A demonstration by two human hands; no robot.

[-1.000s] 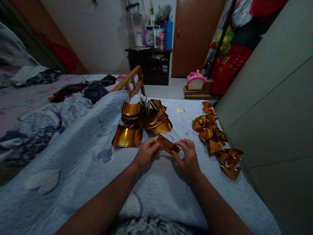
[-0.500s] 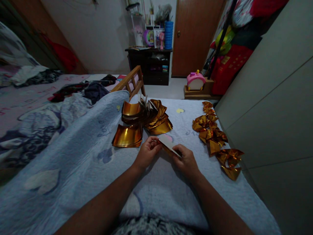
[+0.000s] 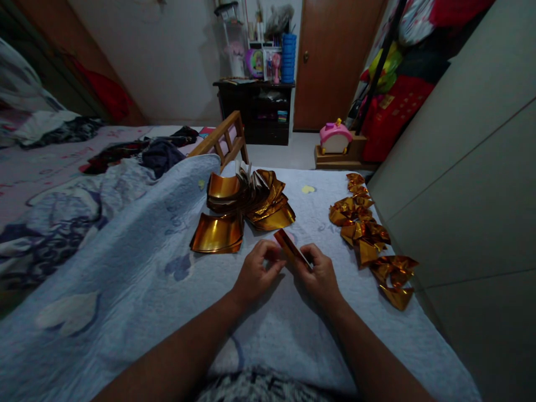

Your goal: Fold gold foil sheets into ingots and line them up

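Note:
My right hand [image 3: 320, 274] grips a folded strip of shiny gold foil paper [image 3: 288, 245] between thumb and fingers, its gold face toward me. The strip slants up to the left. Beside its near edge is my left hand [image 3: 258, 269], with thumb and index finger apart; whether the fingertips touch the paper I cannot tell. Beyond my hands lies a fanned stack of gold foil sheets [image 3: 218, 231], some showing pale backs. On the right, several folded gold foil pieces [image 3: 366, 234] lie in a row along the bed's edge.
A pale blue quilt [image 3: 167, 312] with heart patterns covers the bed under my hands. A wooden rail [image 3: 221, 134] stands at the far left corner. Crumpled bedding [image 3: 84, 201] lies to the left. A white cabinet [image 3: 469, 184] runs along the right side.
My left fingers have come off the strip's left corner and moved slightly down. The paper has turned from its pale side to its gold side, and its far end points higher.

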